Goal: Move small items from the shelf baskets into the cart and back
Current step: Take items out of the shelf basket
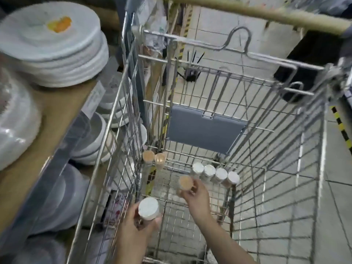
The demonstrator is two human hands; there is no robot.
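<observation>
Deep in the cart, the right hand pinches an upright tan-capped jar just near-left of the white-capped row, while the left hand grips a white-capped jar, nearer and higher.

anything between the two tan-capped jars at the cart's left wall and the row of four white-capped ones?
Nothing. In the head view the cart floor is bare between the tan-capped jars and the white-capped row.
</observation>
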